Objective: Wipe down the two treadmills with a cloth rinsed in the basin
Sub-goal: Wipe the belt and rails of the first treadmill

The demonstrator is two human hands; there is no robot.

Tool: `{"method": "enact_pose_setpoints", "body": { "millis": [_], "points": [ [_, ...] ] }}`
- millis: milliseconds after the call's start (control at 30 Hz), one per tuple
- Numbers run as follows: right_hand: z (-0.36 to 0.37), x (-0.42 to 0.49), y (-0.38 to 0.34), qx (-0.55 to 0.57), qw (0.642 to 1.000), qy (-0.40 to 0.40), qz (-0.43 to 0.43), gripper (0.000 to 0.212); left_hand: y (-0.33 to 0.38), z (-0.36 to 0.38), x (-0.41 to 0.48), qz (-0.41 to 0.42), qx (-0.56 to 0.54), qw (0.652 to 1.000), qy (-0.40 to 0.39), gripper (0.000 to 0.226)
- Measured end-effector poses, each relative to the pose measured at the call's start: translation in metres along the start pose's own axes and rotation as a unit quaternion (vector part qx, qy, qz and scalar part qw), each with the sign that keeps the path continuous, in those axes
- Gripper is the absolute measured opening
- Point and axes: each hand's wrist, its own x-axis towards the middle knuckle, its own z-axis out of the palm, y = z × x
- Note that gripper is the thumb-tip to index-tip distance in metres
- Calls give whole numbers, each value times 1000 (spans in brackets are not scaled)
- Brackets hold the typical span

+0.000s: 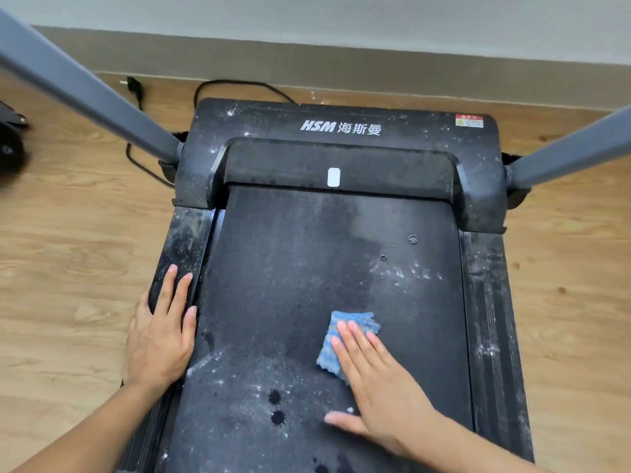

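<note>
A black treadmill (341, 131) fills the view, its belt (290, 268) and side rails speckled with white dust and a few dark wet spots. A folded blue cloth (355, 324) lies on the belt right of centre. My right hand (379, 380) presses flat on the cloth with straight fingers, covering its lower right part. My left hand (164, 332) rests flat on the treadmill's left side rail (186, 240), fingers straight and pointing away from me. No basin is in view.
Two grey uprights (88, 90) (573, 155) rise from the treadmill's front corners toward me. A black power cable and plug (135, 87) lie on the wooden floor (68, 250) by the wall. A dark object (10, 145) sits at the left edge.
</note>
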Motion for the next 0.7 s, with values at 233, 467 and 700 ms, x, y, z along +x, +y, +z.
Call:
{"method": "enact_pose_setpoints", "body": {
  "millis": [233, 467, 700],
  "points": [
    [-99, 149, 113, 12, 988, 23, 153, 128, -1, 0, 0, 2, 13, 1000, 3, 63],
    [-32, 47, 56, 22, 997, 43, 62, 124, -2, 4, -2, 6, 14, 1000, 18, 64],
    [-17, 19, 64, 21, 994, 49, 93, 117, -5, 4, 1, 4, 9, 1000, 10, 63]
  ]
}}
